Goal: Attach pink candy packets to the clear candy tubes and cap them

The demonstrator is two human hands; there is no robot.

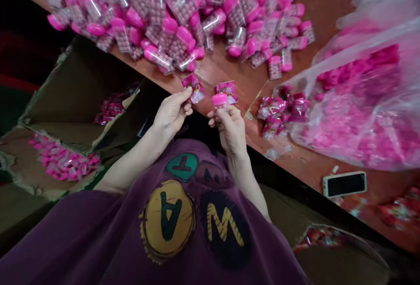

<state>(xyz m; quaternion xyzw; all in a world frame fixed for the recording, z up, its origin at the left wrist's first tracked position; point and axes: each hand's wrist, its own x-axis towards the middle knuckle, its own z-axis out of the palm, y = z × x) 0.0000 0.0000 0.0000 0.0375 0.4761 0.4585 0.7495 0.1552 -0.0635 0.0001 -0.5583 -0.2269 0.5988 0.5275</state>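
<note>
My left hand (173,110) pinches the edge of a small pink packet (196,89), which has a clear lower part. In my right hand (231,127) is a small clear candy jar (219,100) with a bright pink cap, held upright between thumb and fingers. Just behind that jar, a second pink packet (229,89) shows; whether my fingers touch it I cannot tell. Beyond both hands lies a big heap of pink-capped jars (177,9) filled with small pale pink balls.
Several small pink packets (284,112) lie right of my hands, beside a large clear bag (364,114) of pink pieces. A phone (344,184) rests on the reddish table (302,158). Cardboard boxes (72,101) holding pink items stand at the lower left.
</note>
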